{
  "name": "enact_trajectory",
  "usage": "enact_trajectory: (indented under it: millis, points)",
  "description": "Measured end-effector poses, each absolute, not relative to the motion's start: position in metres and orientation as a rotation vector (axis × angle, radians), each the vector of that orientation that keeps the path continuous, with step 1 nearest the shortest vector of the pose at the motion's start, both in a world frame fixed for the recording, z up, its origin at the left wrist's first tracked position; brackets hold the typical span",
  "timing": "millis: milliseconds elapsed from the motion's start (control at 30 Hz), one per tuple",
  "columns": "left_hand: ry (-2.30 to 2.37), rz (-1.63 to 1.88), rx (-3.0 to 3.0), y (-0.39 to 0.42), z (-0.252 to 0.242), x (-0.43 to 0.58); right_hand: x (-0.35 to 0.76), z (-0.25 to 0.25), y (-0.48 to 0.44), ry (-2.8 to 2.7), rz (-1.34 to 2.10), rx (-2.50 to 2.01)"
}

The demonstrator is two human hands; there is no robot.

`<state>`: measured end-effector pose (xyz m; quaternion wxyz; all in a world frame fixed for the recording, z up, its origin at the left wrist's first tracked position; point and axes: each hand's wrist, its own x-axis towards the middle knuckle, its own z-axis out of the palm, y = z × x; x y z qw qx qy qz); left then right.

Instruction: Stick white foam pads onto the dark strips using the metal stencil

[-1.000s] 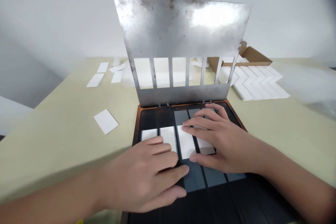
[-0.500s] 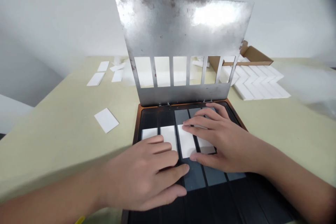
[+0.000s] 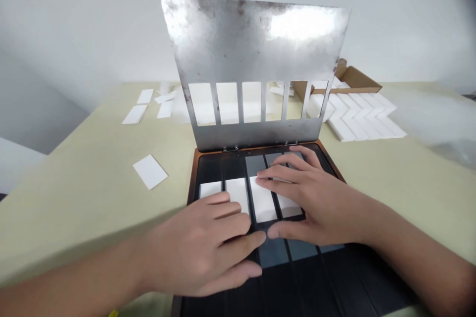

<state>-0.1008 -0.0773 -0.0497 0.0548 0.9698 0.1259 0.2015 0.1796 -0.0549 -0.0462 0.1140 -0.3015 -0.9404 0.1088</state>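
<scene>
A black tray [image 3: 297, 287] with narrow dividing strips lies before me, and white rectangular cards rest in a row across it. My right hand [image 3: 312, 195] spreads over the right side, fingertips on the upper part of a white card [image 3: 265, 205]. Its thumb lies just below that card's lower edge. Another card [image 3: 289, 206] shows partly beneath the right palm. My left hand [image 3: 211, 247] rests over the left side, thumb and index stretched out, the other fingers bent. It partly covers a card [image 3: 237, 190] and the leftmost card [image 3: 210, 188]. Neither hand visibly grips anything.
A metal plate [image 3: 223, 39] with a row of rectangular windows stands upright, hinged at the tray's back edge. Loose white cards lie to the left, one nearby card [image 3: 150, 172] among them. Behind at right are stacked white pieces [image 3: 366, 121] and a cardboard box [image 3: 360, 79].
My right thumb has slid off the white card's lower edge to just below it. The left hand is almost unchanged, and the whole view has shifted slightly.
</scene>
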Motion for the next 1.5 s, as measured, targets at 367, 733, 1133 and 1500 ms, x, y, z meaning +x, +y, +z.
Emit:
enact_trajectory:
  millis: [367,733,1133,1500]
  points:
    - [0.404,0.648,2.931,-0.0766,-0.0493,-0.1027,0.1787,-0.0439,-0.0561,-2.711,0.404,-0.848]
    - [0.417,0.638,2.904,-0.0750,-0.0512,-0.1020,0.1775,-0.0404,-0.0561,-2.735,0.444,-0.922]
    - [0.388,0.657,2.927,-0.0766,-0.0478,-0.1021,0.1766,-0.0459,-0.0560,-2.733,0.323,-0.895]
    - [0.389,0.649,2.922,-0.0756,-0.0500,-0.1019,0.1763,-0.0450,-0.0558,-2.751,0.299,-0.882]
